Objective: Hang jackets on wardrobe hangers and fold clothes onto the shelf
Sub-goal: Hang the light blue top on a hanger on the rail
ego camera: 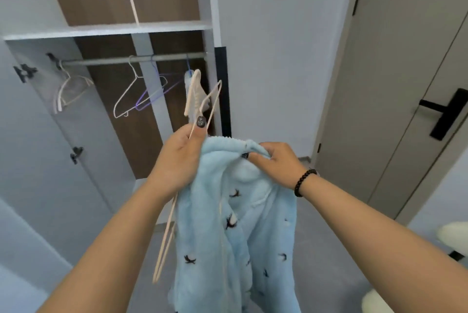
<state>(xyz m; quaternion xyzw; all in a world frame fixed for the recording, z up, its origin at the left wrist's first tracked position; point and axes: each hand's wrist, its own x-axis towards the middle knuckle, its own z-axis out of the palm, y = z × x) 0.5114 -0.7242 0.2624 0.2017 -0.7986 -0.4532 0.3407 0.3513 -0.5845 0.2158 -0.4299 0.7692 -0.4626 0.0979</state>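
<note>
The left hand [178, 160] has its fingers curled round a cream hanger [164, 236] and the collar edge of a light blue fleece jacket [228, 249]; the thumb lies along the wire. The right hand [274, 160] pinches the collar's other side, fingers clamped on the fabric. The jacket hangs between the hands, in front of the wardrobe [106, 30]. No writing or label can be read on it. Beyond, empty hangers [126, 95] hang on the rail [131, 59]. A door [405, 84] stands to the right.

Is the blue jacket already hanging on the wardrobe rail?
No, both hands hold the blue jacket below the rail, left hand also gripping a hanger.
</note>
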